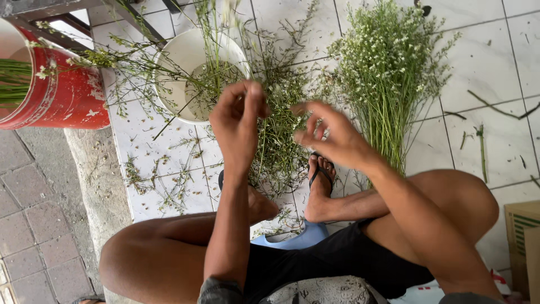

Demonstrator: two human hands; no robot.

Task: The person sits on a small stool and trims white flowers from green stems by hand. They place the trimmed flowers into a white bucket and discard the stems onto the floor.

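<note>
White tiled floor [484, 62] littered with trimmings. Left hand [239, 121] pinches a thin green stem [216, 50] running straight up from its fingers; right hand [332, 135] hovers just beside, fingers loosely spread, holding nothing.

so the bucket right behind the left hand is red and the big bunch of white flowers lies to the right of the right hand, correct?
Not quite. The head view shows the bucket behind the left hand is white; the red one stands far left. The flower bunch does lie right of the right hand.
</note>
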